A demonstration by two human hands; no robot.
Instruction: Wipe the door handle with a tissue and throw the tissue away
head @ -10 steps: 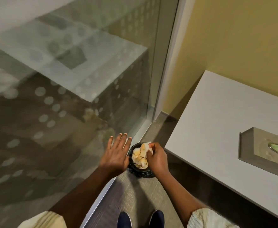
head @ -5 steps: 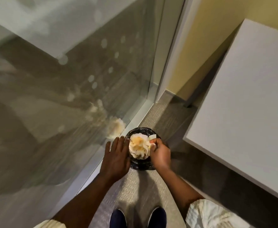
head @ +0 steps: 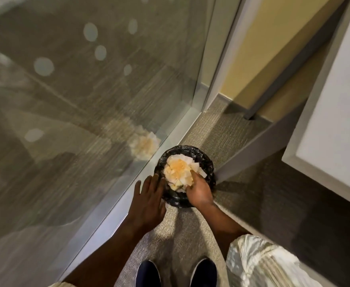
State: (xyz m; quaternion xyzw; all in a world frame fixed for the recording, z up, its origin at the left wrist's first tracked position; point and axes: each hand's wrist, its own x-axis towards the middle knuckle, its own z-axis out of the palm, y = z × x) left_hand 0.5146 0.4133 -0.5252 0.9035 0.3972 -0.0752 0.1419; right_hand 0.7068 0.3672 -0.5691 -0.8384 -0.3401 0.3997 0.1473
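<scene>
1. The small bin, lined with a black bag, is heaped with crumpled tissues above its rim; a hard push could spill some onto the carpet.
2. The right hand, at the heap's 5 o'clock, presses down on it; I cannot tell whether its fingers pinch the task's tissue or have let go.
3. The left hand, fingers spread, hovers at the bin's 8 o'clock; a nudge could tip the bin against the glass panel.
</scene>
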